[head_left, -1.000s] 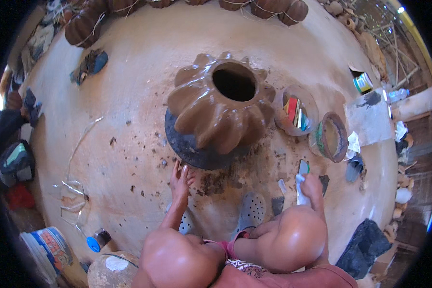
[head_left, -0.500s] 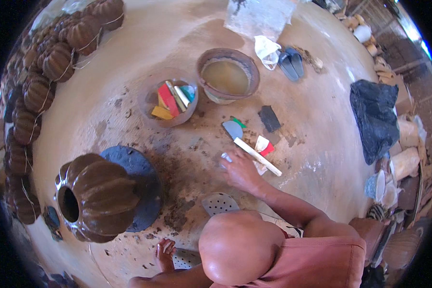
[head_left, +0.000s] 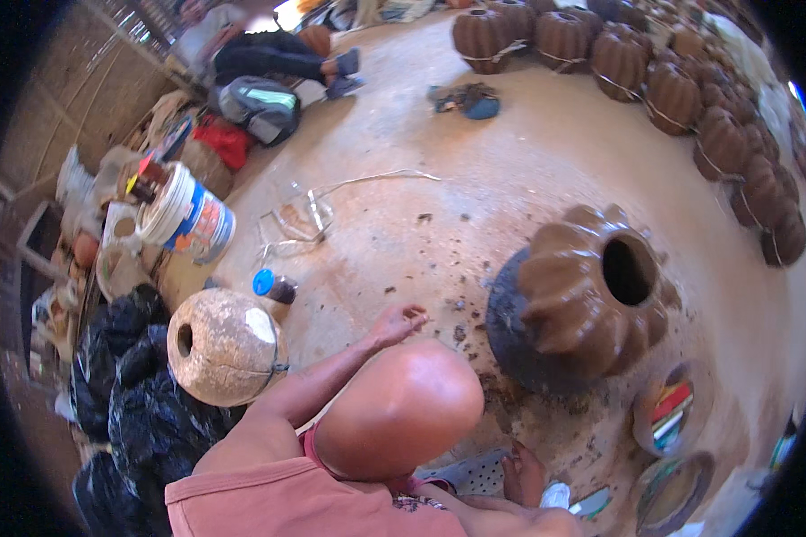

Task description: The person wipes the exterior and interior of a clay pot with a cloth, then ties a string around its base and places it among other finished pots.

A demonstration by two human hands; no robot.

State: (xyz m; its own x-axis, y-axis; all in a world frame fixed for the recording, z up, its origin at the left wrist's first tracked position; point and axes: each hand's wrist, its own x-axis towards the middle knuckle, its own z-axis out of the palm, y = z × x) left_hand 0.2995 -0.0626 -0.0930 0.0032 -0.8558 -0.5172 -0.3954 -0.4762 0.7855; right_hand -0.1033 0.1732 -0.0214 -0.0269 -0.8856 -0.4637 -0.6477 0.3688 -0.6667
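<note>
Swinging toward the person's left, the view now shows the large ribbed clay pot (head_left: 582, 300) at its right, where half a second ago it stood at the left. The left hand (head_left: 401, 324), earlier close to a shoe, is now out over the floor to the left of the pot, well apart from it. Its fingers are loosely bent and slightly spread.

The pot, brown and glossy with a round dark mouth, rests on a dark round base (head_left: 519, 349). Nearer the person than the pot, the right hand (head_left: 522, 476) is just beside a grey perforated shoe (head_left: 473, 472); its fingers are partly hidden, so whether they pinch anything cannot be told. To the right of this hand lies a flat grey piece (head_left: 591, 503).

Just below the pot is a bowl (head_left: 643, 422) of red, white and blue-green pieces (head_left: 672, 412), with a second, wide-mouthed bowl (head_left: 647, 501) close by. Well to the left of the pot are a dark jar with a blue lid (head_left: 282, 288), a pale rounded vessel (head_left: 224, 353) with a hole, and a white bucket (head_left: 210, 225). Beyond the pot, smaller ribbed pots (head_left: 622, 61) line the floor; far to its upper left, another person (head_left: 269, 58) sits.
</note>
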